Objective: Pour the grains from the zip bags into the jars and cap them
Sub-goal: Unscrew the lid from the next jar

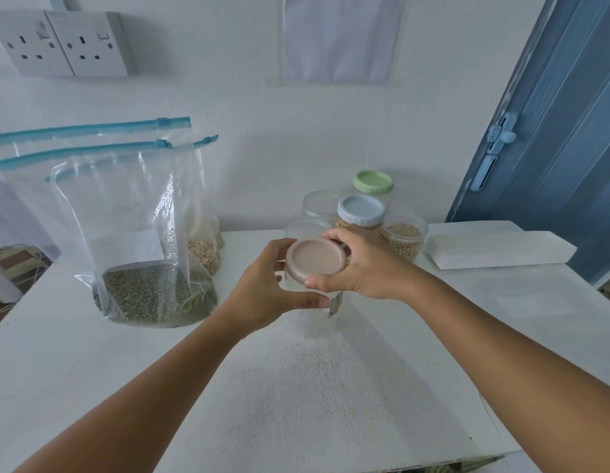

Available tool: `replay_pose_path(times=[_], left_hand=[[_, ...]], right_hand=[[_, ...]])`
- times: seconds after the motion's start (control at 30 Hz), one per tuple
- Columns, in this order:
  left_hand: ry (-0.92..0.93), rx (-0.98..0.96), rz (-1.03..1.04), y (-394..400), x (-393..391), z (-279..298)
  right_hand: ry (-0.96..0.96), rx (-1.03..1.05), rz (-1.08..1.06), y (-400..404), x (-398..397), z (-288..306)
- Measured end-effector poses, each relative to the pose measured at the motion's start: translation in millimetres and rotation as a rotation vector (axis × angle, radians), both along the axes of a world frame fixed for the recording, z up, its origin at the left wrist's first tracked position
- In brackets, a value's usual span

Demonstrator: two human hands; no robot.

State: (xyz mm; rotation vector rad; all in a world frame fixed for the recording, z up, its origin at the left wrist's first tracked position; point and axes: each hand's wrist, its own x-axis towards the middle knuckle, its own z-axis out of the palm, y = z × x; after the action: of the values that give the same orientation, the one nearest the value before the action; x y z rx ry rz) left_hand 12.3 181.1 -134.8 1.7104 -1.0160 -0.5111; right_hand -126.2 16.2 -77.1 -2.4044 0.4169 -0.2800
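Left hand steadied the empty jar while right hand gripped its pink lid, apparently to unscrew it.

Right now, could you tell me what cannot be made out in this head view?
- Whether the pink lid is screwed down: both hands cover its rim.
- What the clear jar holds: left hand and right hand hide its top.
- Green-lidded jar contents: the blue-lidded jar blocks it.
- Rear zip bags: cut off at left.

clear glossy plastic bags, matt pink lid, seemingly rough white table
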Motion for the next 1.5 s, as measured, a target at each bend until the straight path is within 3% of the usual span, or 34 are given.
replay_pose_path(times=[0.17, 0.37, 0.67, 0.87, 1.0, 1.13, 1.37, 1.5], left_hand=[[-0.021, 0.005, 0.022, -4.3, 3.1, -0.8], [-0.069, 0.056, -0.044, -7.3, 13.2, 3.2], [-0.052, 0.071, -0.065, -9.2, 14.1, 1.4], [-0.018, 0.084, -0.111, -12.4, 16.7, 4.0], [0.005, 0.100, -0.096, -13.1, 17.5, 1.6], [0.006, 0.106, -0.087, -12.1, 17.2, 1.7], [0.030, 0.112, -0.098, -16.6, 17.2, 1.2], [0.037, 0.113, -0.116, -21.3, 13.4, -0.8]], right_hand=[[0.122, -0.137, -0.006, -0.5, 2.9, 7.5], [0.013, -0.173, -0.082, -3.4, 4.1, -11.0], [0.043, -0.165, 0.027, -10.4, 6.0, -1.0], [0.228, -0.126, 0.137, -21.1, 3.3, 13.9], [0.293, -0.163, 0.065, -17.1, 0.0, 20.0], [0.260, -0.386, -0.014, -3.3, -1.9, 16.1], [0.389, -0.244, 0.153, -9.2, -8.1, 31.5], [0.337, -0.271, 0.028, -4.2, -6.8, 25.5]])
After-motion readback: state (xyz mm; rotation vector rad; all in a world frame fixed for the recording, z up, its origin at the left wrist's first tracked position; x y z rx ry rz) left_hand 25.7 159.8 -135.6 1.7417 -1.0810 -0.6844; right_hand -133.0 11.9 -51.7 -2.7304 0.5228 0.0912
